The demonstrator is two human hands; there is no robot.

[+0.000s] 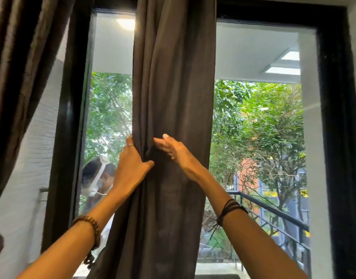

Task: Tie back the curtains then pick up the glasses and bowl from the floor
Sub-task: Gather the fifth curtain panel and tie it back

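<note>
Head view: a dark grey curtain (pixel 173 97) is seen hanging straight down before a black-framed glass door (pixel 332 117), its long axis vertical, gathered into a column between the two forearms. The left hand (pixel 132 164) is closed around the curtain's left edge, thumb in front and fingers wrapped behind the folds. The right hand (pixel 173 150) is laid against the front of the cloth with fingers straight, level with the left; its grip is not closed on anything. Both hands are set at the same height, left of the column's middle, so most of the cloth lies to the right of them. A second curtain (pixel 22 77) is noted at upper left, drawn aside. No tie-back cord can be made out. Glasses and bowl are out of view. Judgement: gathering step in hand; the right hand is the one placed to sweep the remaining width leftward.
</note>
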